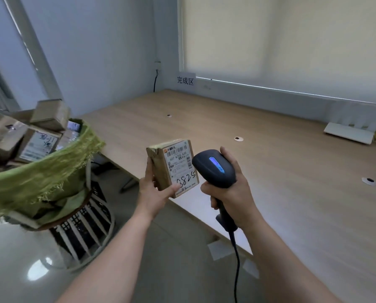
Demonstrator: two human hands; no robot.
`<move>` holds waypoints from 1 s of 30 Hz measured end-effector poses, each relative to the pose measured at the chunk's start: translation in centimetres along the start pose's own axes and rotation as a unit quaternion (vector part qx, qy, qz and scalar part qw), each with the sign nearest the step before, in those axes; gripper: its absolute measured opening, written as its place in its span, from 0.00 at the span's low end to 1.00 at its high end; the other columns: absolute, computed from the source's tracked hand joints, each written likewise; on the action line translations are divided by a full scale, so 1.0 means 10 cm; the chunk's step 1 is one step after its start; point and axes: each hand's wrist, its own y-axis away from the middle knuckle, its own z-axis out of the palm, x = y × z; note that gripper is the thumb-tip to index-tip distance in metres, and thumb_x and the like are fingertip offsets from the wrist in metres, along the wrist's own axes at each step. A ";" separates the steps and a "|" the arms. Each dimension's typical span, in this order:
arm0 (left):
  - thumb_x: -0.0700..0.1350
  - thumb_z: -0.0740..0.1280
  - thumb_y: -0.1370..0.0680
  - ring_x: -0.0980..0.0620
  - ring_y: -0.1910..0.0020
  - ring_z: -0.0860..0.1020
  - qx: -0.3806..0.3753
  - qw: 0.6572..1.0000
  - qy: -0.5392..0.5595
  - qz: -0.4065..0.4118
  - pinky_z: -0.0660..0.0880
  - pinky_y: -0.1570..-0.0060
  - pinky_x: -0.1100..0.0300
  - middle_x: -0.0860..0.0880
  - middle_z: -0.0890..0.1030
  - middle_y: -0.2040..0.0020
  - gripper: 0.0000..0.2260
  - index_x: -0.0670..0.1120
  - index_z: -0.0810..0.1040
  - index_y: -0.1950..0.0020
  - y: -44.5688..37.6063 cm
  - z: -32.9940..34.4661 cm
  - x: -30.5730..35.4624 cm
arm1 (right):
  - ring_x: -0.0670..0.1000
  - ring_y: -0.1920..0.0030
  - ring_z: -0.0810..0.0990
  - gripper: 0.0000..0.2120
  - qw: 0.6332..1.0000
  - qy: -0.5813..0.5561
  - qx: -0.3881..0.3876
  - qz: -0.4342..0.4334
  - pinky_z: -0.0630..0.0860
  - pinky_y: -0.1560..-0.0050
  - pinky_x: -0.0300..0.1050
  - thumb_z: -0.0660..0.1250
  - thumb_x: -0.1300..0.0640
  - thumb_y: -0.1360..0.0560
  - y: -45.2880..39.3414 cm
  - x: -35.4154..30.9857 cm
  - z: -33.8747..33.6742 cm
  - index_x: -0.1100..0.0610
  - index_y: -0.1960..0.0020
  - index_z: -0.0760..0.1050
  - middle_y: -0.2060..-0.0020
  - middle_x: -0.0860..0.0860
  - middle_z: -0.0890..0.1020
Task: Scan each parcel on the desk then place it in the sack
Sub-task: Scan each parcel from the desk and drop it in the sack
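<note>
Parcel: small brown box, label facing up, held by the left hand off the desk's left edge. Scanner: black, blue light lit, gripped by the right hand, head just beside the parcel. Sack: green, parcels inside, left of desk.

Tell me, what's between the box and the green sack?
Only the left hand gripping the box, then bare floor across to the sack, in the head view.
</note>
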 end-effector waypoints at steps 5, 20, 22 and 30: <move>0.46 0.78 0.36 0.59 0.49 0.80 0.011 1.000 -0.007 -0.004 0.77 0.45 0.58 0.56 0.80 0.47 0.46 0.70 0.54 0.30 -0.25 -0.87 -0.18 | 0.55 0.76 0.69 0.45 1.000 -0.006 -0.025 -0.008 0.70 0.77 0.42 0.73 0.74 0.36 -0.29 0.08 0.86 0.39 0.30 0.66 0.50 0.60 0.78; 0.62 0.74 0.38 0.48 0.34 0.69 0.115 0.983 -0.131 -0.049 0.66 0.32 0.50 0.47 0.68 0.33 0.49 0.65 0.49 0.24 -0.92 -3.26 -0.85 | 0.51 0.75 0.72 0.44 0.993 -0.017 -0.114 -0.023 0.71 0.78 0.41 0.75 0.74 0.35 -1.10 0.47 3.28 0.38 0.31 0.65 0.39 0.59 0.76; 0.59 0.76 0.35 0.50 0.34 0.68 0.134 0.979 -0.139 -0.058 0.63 0.34 0.53 0.46 0.66 0.32 0.48 0.65 0.48 0.24 -0.99 -3.47 -0.91 | 0.51 0.75 0.72 0.44 0.991 -0.016 -0.129 -0.022 0.72 0.78 0.42 0.72 0.76 0.33 -1.20 0.50 3.47 0.41 0.29 0.65 0.39 0.57 0.76; 0.65 0.73 0.35 0.44 0.35 0.71 0.189 0.961 -0.189 -0.067 0.69 0.35 0.41 0.44 0.66 0.32 0.48 0.68 0.44 0.25 -1.49 -3.99 -1.00 | 0.54 0.76 0.68 0.43 0.985 -0.027 -0.172 -0.018 0.72 0.78 0.43 0.71 0.77 0.33 -1.86 0.67 4.04 0.39 0.30 0.67 0.49 0.52 0.80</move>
